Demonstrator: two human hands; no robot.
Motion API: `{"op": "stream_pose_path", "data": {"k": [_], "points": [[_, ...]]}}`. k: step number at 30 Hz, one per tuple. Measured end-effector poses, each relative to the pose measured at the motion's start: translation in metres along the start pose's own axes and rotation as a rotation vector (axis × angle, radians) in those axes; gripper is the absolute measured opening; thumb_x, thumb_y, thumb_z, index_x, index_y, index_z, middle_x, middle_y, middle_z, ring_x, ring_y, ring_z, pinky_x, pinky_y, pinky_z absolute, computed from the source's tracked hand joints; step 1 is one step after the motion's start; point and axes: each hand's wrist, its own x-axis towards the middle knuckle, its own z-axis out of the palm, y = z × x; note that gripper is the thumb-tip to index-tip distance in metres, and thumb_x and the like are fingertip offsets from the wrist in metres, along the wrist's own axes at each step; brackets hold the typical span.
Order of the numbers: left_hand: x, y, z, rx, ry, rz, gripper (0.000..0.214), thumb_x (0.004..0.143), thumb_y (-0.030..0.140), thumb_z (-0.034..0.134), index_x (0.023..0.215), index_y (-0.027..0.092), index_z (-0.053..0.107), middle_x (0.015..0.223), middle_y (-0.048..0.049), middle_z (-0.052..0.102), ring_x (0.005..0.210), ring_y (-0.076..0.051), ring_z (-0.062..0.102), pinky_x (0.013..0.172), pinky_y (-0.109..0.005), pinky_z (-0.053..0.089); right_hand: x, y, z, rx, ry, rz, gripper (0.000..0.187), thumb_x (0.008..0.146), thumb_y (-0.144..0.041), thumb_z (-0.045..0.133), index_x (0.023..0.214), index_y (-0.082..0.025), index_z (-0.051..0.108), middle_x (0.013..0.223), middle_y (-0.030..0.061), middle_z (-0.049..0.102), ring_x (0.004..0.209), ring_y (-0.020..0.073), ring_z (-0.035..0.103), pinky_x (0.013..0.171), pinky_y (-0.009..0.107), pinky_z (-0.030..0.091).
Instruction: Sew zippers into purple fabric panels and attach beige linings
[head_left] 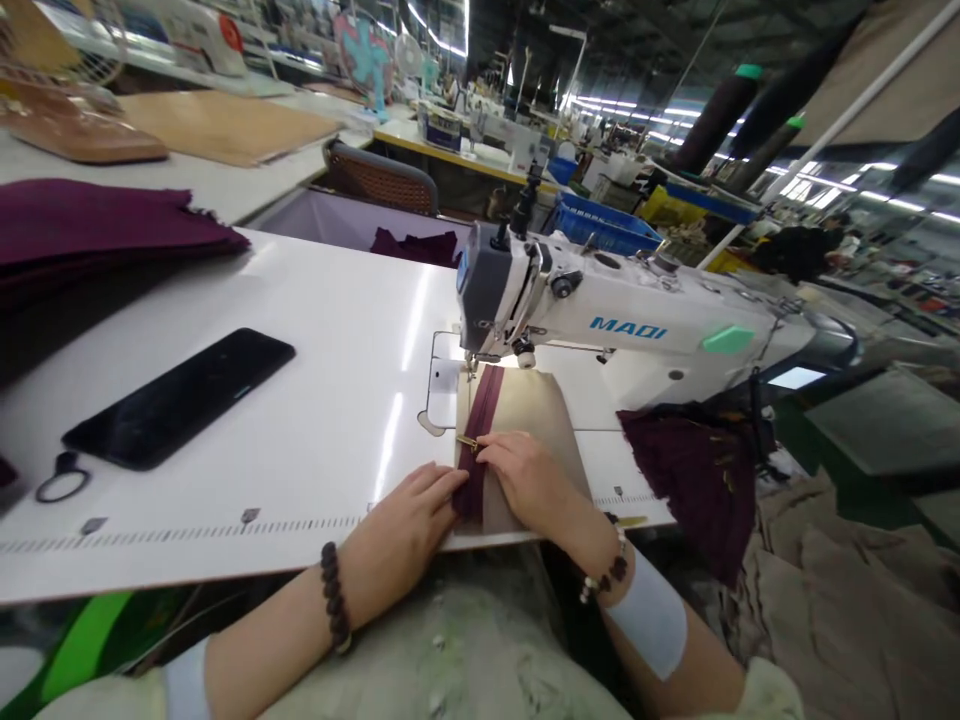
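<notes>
A maroon zipper (481,412) runs lengthwise along a beige fabric piece (536,405), which lies under the needle of a white sewing machine (637,320). My right hand (529,478) rests on the beige fabric, its thumb and forefinger closed on the gold zipper pull (466,440). My left hand (409,520) lies flat with fingers stretched out, the fingertips touching the zipper's left edge near the front of the table. The presser foot (471,368) stands at the far end of the zipper.
A black phone (184,395) with a ring strap lies on the white table (330,400) to the left. Maroon fabric is stacked (105,225) behind it. More maroon pieces (697,480) hang over the right edge. Beige panels (855,590) are piled at lower right.
</notes>
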Motion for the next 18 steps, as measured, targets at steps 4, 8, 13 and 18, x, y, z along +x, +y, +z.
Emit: {"op": "stream_pose_path", "data": {"k": [4, 8, 13, 18], "points": [[-0.001, -0.001, 0.003, -0.027, 0.007, -0.012, 0.017, 0.084, 0.006, 0.047, 0.078, 0.012, 0.061, 0.110, -0.0119, 0.055, 0.102, -0.025, 0.047, 0.090, -0.042, 0.045, 0.007, 0.003, -0.007, -0.088, -0.078, -0.055, 0.030, 0.087, -0.009, 0.042, 0.106, -0.021, 0.063, 0.121, 0.0095, 0.053, 0.110, 0.0218, 0.050, 0.093, 0.040, 0.042], [-0.003, 0.000, 0.005, -0.053, 0.016, -0.033, 0.014, 0.085, 0.008, 0.048, 0.079, 0.013, 0.060, 0.112, -0.0091, 0.054, 0.102, -0.022, 0.046, 0.093, -0.039, 0.042, 0.023, 0.005, -0.006, -0.105, -0.097, -0.040, 0.033, 0.086, -0.005, 0.033, 0.102, -0.013, 0.060, 0.120, 0.0122, 0.053, 0.108, 0.0197, 0.053, 0.092, 0.034, 0.047], [-0.005, 0.000, 0.002, -0.006, -0.039, -0.025, 0.013, 0.087, 0.016, 0.050, 0.078, 0.014, 0.059, 0.111, -0.0082, 0.054, 0.102, -0.021, 0.046, 0.095, -0.037, 0.039, 0.041, 0.016, 0.003, -0.114, -0.073, -0.062, 0.026, 0.087, -0.016, 0.040, 0.106, -0.007, 0.055, 0.122, 0.0186, 0.051, 0.116, 0.0270, 0.048, 0.097, 0.043, 0.043], [-0.004, -0.002, -0.002, 0.015, -0.089, -0.023, 0.011, 0.087, 0.020, 0.050, 0.082, 0.015, 0.059, 0.108, -0.0086, 0.055, 0.100, -0.021, 0.047, 0.094, -0.037, 0.037, 0.040, 0.030, 0.021, 0.030, 0.065, -0.011, 0.032, 0.089, -0.022, 0.037, 0.118, -0.012, 0.048, 0.135, 0.0150, 0.041, 0.124, 0.0232, 0.041, 0.101, 0.043, 0.041]]}}
